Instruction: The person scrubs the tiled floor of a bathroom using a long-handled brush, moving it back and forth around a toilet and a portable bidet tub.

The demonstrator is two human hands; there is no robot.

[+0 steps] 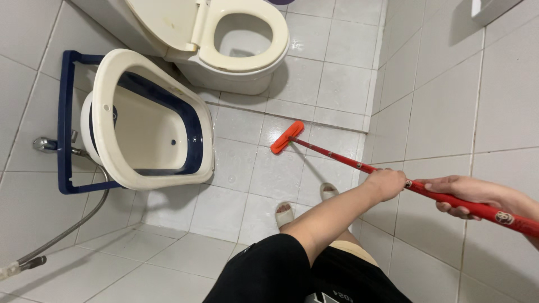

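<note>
Both hands grip 1 red mop handle [393,178] that runs from 4 o'clock toward centre. Left hand [387,183] closed around the shaft, further down it; right hand [469,193] wrapped around it nearer the upper end, at 3 o'clock. Orange mop head [287,137] rests on the wet tiled floor [247,168], just right of centre. Toilet [236,45] at 12 o'clock, seat up. White basin [149,120] with blue frame at 9 o'clock. Metal hose [67,230] at 8 o'clock. 2 sandalled feet [306,205] below the mop head.
</note>
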